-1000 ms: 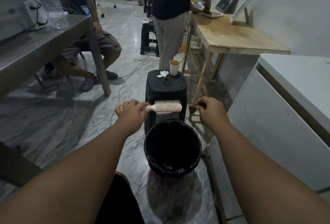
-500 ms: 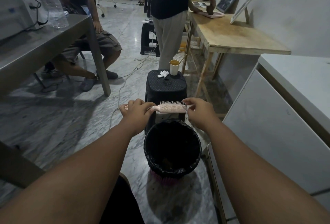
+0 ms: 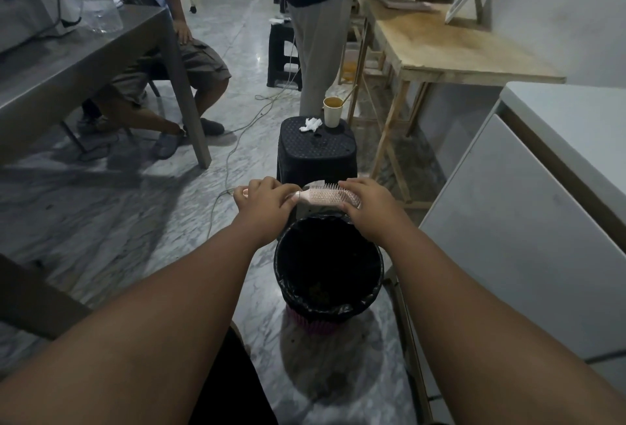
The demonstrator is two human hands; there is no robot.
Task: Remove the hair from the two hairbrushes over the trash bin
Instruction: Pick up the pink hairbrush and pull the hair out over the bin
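Over the trash bin (image 3: 328,255), our left hand (image 3: 266,202) stays clamped on the pink hairbrush (image 3: 325,197); our right hand (image 3: 367,204), having returned, closes over its bristles for another pull.

Head-worn camera looks forward and down, close over both forearms.

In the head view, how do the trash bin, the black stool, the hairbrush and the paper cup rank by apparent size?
1. trash bin, though nearer the camera
2. black stool
3. hairbrush, partly covered by both hands
4. paper cup
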